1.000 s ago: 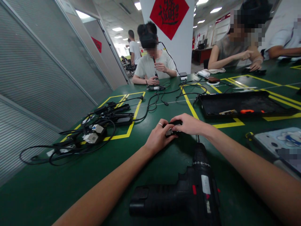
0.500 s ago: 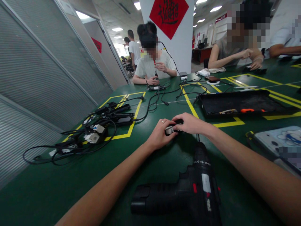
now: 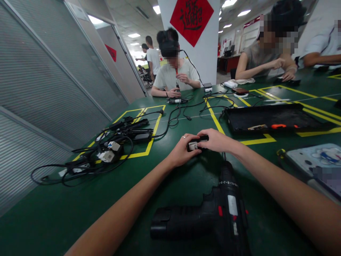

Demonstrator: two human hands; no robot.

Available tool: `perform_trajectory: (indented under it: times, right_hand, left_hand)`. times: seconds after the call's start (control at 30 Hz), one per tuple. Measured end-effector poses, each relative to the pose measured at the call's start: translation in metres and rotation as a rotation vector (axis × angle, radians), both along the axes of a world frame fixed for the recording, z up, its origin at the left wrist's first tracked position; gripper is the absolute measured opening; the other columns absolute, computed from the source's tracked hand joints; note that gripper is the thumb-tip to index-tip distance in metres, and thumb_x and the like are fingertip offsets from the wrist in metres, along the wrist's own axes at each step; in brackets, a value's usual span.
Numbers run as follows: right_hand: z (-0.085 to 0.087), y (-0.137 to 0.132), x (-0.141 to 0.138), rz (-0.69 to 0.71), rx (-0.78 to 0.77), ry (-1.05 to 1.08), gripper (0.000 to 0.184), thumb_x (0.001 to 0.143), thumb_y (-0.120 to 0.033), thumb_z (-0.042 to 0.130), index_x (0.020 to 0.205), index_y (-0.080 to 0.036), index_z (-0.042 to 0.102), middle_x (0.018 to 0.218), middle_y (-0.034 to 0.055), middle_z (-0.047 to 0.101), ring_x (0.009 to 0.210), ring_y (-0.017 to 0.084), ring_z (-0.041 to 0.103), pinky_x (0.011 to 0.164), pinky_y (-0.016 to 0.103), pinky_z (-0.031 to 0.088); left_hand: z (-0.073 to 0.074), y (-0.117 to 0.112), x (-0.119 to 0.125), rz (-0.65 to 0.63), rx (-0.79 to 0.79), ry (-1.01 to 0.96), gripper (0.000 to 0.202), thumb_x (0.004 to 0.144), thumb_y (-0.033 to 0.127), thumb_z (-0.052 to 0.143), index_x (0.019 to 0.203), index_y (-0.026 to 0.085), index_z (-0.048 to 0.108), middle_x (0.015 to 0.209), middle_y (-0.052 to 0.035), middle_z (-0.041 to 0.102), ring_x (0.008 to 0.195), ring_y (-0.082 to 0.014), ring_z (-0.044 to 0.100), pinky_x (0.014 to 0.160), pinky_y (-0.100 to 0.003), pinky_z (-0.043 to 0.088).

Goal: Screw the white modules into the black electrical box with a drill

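Between my two hands, just above or on the green table, is a small black case with a pale block showing inside it. My left hand is closed around the case's left end, thumb along the near side. From the right, my right hand pinches the case and touches the pale block; its fingertips partly cover both. What exact kind of device this is, I cannot make out. Close in front of me lies a black cordless drill on its side, its bit pointing away, near my right wrist.
Black cables and adapters lie heaped on the left. A black tray holding an orange-handled item stands at the right, and a patterned pale case lies nearer. Cords cross the table. Co-workers sit across from me.
My hands stay almost in place. The black case seems slightly turned, showing its pale block a little more plainly. The whole view has shifted slightly.
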State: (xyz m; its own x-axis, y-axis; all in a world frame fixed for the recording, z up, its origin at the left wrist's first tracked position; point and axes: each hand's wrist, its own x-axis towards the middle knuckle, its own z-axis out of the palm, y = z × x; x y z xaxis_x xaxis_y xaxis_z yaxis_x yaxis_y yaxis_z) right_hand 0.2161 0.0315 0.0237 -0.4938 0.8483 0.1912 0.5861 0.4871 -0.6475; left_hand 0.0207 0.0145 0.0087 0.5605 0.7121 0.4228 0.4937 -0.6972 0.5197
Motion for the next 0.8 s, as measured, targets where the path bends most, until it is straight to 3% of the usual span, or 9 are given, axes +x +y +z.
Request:
perform_trajectory:
  times: [0.1, 0.2, 0.33, 0.43, 0.5, 0.53, 0.63, 0.7, 0.8]
  right_hand:
    - [0.002, -0.002, -0.001, -0.052, -0.026, -0.034, 0.034, 0.078, -0.030, 0.065, 0.109, -0.016, 0.062, 0.103, 0.0066, 0.063, 0.093, 0.022, 0.060, 0.082, 0.029, 0.046]
    - [0.005, -0.003, 0.000, -0.049, -0.052, -0.060, 0.033, 0.078, -0.031, 0.066, 0.107, -0.016, 0.062, 0.100, 0.0059, 0.064, 0.088, 0.021, 0.061, 0.076, 0.029, 0.048]
    - [0.008, -0.001, 0.004, -0.001, -0.045, -0.040, 0.044, 0.080, -0.037, 0.067, 0.116, -0.013, 0.058, 0.113, 0.0101, 0.059, 0.101, 0.024, 0.057, 0.087, 0.032, 0.047]
    - [0.007, 0.005, 0.010, -0.023, -0.067, 0.031, 0.053, 0.083, -0.044, 0.063, 0.123, -0.010, 0.054, 0.121, 0.0139, 0.054, 0.108, 0.025, 0.054, 0.094, 0.036, 0.044]
    - [0.006, 0.009, 0.015, -0.051, -0.075, 0.078, 0.051, 0.085, -0.044, 0.060, 0.122, -0.009, 0.055, 0.119, 0.0144, 0.056, 0.106, 0.024, 0.055, 0.094, 0.036, 0.045]
    - [0.006, 0.011, 0.017, -0.067, -0.070, 0.098, 0.047, 0.086, -0.043, 0.059, 0.120, -0.010, 0.057, 0.116, 0.0140, 0.057, 0.105, 0.024, 0.056, 0.093, 0.036, 0.046]
    - [0.009, 0.012, 0.023, -0.138, -0.018, 0.142, 0.033, 0.089, -0.035, 0.056, 0.111, -0.011, 0.061, 0.109, 0.0113, 0.061, 0.099, 0.021, 0.058, 0.090, 0.034, 0.047]
    - [0.013, 0.009, 0.025, -0.213, 0.040, 0.154, 0.026, 0.090, -0.030, 0.054, 0.106, -0.012, 0.064, 0.105, 0.0093, 0.063, 0.097, 0.021, 0.059, 0.088, 0.032, 0.047]
    - [0.019, 0.004, 0.029, -0.305, 0.117, 0.166, 0.022, 0.088, -0.027, 0.053, 0.100, -0.014, 0.067, 0.099, 0.0072, 0.065, 0.093, 0.020, 0.060, 0.084, 0.030, 0.047]
  left_hand:
    - [0.007, -0.008, -0.010, 0.035, -0.005, -0.030, 0.044, 0.078, 0.025, 0.066, 0.119, 0.019, 0.051, 0.118, -0.0099, 0.055, 0.111, -0.0217, 0.052, 0.099, -0.039, 0.041]
    - [0.027, -0.028, -0.020, 0.084, -0.015, -0.042, 0.031, 0.085, 0.025, 0.057, 0.115, 0.020, 0.053, 0.119, -0.0097, 0.054, 0.116, -0.0221, 0.049, 0.102, -0.043, 0.038]
    - [0.066, -0.082, -0.022, 0.065, -0.177, 0.112, 0.026, 0.088, 0.032, 0.051, 0.112, 0.026, 0.056, 0.122, -0.0072, 0.054, 0.116, -0.0217, 0.051, 0.100, -0.041, 0.042]
    - [0.080, -0.129, -0.013, -0.053, -0.303, 0.375, 0.050, 0.080, 0.044, 0.058, 0.127, 0.031, 0.047, 0.133, -0.0065, 0.049, 0.114, -0.0265, 0.054, 0.096, -0.044, 0.047]
    - [0.076, -0.153, -0.002, -0.107, -0.310, 0.502, 0.078, 0.068, 0.048, 0.068, 0.136, 0.026, 0.038, 0.138, -0.0131, 0.047, 0.116, -0.0348, 0.053, 0.095, -0.051, 0.046]
    - [0.071, -0.162, 0.004, -0.093, -0.310, 0.548, 0.084, 0.065, 0.042, 0.070, 0.139, 0.022, 0.035, 0.136, -0.0168, 0.048, 0.115, -0.0366, 0.053, 0.093, -0.052, 0.047]
    - [0.049, -0.173, 0.022, 0.083, -0.301, 0.643, 0.084, 0.060, 0.024, 0.062, 0.139, 0.009, 0.035, 0.130, -0.0263, 0.051, 0.109, -0.0414, 0.055, 0.086, -0.055, 0.049]
    - [0.038, -0.173, 0.028, 0.162, -0.335, 0.659, 0.087, 0.057, 0.022, 0.058, 0.139, 0.007, 0.034, 0.122, -0.0262, 0.057, 0.103, -0.0417, 0.058, 0.082, -0.056, 0.051]
    - [0.031, -0.171, 0.029, 0.149, -0.356, 0.640, 0.084, 0.054, 0.019, 0.055, 0.136, 0.010, 0.038, 0.108, -0.0208, 0.065, 0.093, -0.0386, 0.062, 0.078, -0.056, 0.052]
